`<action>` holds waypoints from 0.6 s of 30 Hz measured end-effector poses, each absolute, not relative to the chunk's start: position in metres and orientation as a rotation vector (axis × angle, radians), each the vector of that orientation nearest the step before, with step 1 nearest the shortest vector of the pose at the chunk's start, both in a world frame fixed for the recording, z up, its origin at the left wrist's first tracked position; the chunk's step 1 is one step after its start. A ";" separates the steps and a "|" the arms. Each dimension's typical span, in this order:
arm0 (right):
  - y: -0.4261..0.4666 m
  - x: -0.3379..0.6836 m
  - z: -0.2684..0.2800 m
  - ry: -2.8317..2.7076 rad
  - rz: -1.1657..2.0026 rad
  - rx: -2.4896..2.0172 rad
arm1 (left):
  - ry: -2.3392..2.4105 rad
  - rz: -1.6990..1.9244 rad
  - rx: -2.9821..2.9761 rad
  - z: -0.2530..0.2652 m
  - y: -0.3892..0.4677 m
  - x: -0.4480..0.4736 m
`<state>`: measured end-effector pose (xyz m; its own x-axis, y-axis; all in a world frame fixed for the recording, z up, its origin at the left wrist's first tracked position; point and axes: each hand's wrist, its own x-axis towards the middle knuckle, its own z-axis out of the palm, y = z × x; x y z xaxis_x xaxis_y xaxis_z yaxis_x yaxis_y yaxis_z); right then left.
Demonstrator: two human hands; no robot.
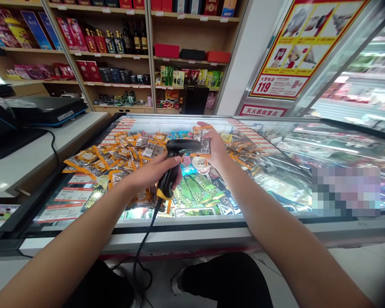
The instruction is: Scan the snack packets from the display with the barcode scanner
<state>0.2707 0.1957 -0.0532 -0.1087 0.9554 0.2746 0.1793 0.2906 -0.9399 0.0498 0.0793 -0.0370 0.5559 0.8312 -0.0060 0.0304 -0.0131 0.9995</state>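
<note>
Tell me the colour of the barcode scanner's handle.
Black with a yellow band at the base of the scanner, clearest in the head view.

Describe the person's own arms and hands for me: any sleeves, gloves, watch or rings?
Both forearms are bare right to the bottom edge of the picture; no sleeve shows. The left hand and right hand wear no gloves. No watch, band or ring is visible on either wrist or on the fingers that show. Below, the person wears dark trousers.
</note>
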 end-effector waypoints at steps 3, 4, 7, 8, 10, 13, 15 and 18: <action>0.197 0.269 -0.053 -1.366 1.144 -0.925 | 0.727 0.649 1.438 -0.035 0.074 0.053; 0.197 0.269 -0.053 -1.341 1.164 -0.914 | 0.713 0.637 1.418 -0.035 0.073 0.054; 0.197 0.269 -0.053 -1.318 1.176 -0.889 | 0.702 0.626 1.392 -0.037 0.073 0.054; 0.197 0.270 -0.054 -1.316 1.177 -0.868 | 0.703 0.626 1.388 -0.038 0.073 0.053; 0.197 0.271 -0.054 -1.311 1.189 -0.814 | 0.707 0.636 1.377 -0.037 0.073 0.053; 0.197 0.273 -0.054 -1.292 1.203 -0.764 | 0.744 0.652 1.388 -0.035 0.073 0.052; 0.198 0.274 -0.053 -1.280 1.199 -0.766 | 0.775 0.664 1.416 -0.033 0.074 0.050; 0.199 0.275 -0.051 -1.257 1.215 -0.777 | 0.775 0.702 1.428 -0.032 0.076 0.048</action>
